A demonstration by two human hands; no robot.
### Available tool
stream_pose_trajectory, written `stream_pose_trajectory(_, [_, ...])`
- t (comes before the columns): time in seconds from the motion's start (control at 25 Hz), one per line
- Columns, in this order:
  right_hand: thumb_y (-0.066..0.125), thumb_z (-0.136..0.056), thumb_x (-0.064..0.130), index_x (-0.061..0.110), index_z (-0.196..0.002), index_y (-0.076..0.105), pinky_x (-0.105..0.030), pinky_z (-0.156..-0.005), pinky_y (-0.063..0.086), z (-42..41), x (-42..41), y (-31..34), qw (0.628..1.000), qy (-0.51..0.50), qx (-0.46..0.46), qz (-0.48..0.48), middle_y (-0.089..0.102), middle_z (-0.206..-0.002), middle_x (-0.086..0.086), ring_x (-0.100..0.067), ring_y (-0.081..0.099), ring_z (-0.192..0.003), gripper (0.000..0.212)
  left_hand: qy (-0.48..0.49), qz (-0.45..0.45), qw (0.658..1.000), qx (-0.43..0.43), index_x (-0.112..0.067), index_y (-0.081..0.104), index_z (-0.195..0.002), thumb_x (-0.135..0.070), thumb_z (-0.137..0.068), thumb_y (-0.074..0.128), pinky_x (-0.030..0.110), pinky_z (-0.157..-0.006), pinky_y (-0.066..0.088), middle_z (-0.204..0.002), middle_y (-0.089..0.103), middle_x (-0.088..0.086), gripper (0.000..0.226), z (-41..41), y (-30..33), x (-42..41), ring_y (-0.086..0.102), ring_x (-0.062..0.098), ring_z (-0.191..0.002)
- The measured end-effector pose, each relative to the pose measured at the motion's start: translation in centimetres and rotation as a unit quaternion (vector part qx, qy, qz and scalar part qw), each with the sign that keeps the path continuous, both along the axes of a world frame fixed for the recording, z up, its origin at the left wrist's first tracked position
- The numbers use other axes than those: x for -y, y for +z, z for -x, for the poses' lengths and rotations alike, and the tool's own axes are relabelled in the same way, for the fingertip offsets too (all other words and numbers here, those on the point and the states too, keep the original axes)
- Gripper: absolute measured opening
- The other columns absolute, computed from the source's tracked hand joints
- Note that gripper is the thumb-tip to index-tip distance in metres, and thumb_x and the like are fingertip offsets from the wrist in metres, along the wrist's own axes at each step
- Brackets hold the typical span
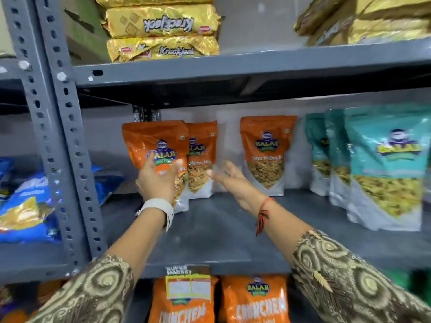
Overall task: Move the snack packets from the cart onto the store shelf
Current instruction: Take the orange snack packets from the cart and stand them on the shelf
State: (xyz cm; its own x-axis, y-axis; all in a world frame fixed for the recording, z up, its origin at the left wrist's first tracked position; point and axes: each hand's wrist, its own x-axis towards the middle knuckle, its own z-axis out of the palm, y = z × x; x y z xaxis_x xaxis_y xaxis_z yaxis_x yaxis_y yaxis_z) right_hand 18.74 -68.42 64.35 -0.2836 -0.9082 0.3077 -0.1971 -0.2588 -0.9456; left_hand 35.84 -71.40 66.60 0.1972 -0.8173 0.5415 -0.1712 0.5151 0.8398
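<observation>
An orange Balaji snack packet [155, 138] stands upright at the left end of the grey middle shelf [210, 229]. My left hand [158, 178] rests against its front, fingers spread over the lower half. A second orange packet [201, 159] stands right behind it, and a third [267, 152] further right. My right hand [229, 177] hovers open between the second and third packets, holding nothing. The cart is out of view.
Teal packets [384, 164] fill the shelf's right end. Gold Krackjack packs [163, 26] are stacked on the shelf above. Orange Crunchem bags [255, 299] sit on the shelf below, blue bags [28, 206] in the left bay. A perforated grey upright [56, 127] stands on the left.
</observation>
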Motion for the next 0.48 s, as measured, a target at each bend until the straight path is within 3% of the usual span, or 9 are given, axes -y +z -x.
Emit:
stream_pose_trajectory(0.08, [0.061,-0.093,0.033,0.024,-0.153,0.022,-0.025,-0.098,0.035,0.2,-5.2,1.3,0.999,-0.045,-0.004,0.030,0.035,-0.153,-0.003,-0.016,0.040,-0.137,0.073,-0.100,0.011,0.994,-0.031,-0.015,0.044,-0.139,-0.041,-0.069,0.078,0.038,-0.110,0.040,-0.142,0.052,0.009,0.082,2.2,1.4,-3.4,0.051,0.022,-0.129])
stream_pose_trajectory(0.24, [0.055,-0.098,0.024,0.018,-0.152,0.029,-0.013,-0.084,0.045,2.2,-18.8,1.7,0.977,-0.185,0.012,0.109,0.044,-0.146,-0.008,-0.011,0.054,-0.119,0.060,-0.312,0.018,0.947,-0.073,-0.008,0.045,-0.137,-0.029,-0.073,0.078,0.030,-0.110,0.040,-0.140,0.050,0.002,0.076,9.4,1.2,-13.1,0.050,0.012,-0.127])
stream_pose_trajectory(0.36, [0.053,-0.098,0.019,0.015,-0.149,0.035,-0.010,-0.074,0.045,4.7,-29.6,1.0,0.949,-0.289,0.015,0.121,0.047,-0.142,-0.013,-0.010,0.054,-0.105,0.054,-0.458,-0.017,0.886,-0.070,-0.003,0.044,-0.136,-0.023,-0.076,0.076,0.034,-0.112,0.040,-0.143,0.048,0.015,0.071,14.8,-0.8,-21.9,0.048,0.020,-0.131])
stream_pose_trajectory(0.48, [0.051,-0.099,0.015,0.009,-0.148,0.035,-0.014,-0.080,0.050,7.7,-41.3,-0.8,0.911,-0.402,-0.003,0.097,0.054,-0.133,-0.013,-0.017,0.058,-0.106,0.051,-0.562,-0.040,0.826,-0.020,0.012,0.048,-0.127,-0.025,-0.076,0.075,0.041,-0.106,0.041,-0.137,0.050,0.030,0.069,20.0,-4.4,-30.7,0.049,0.034,-0.129])
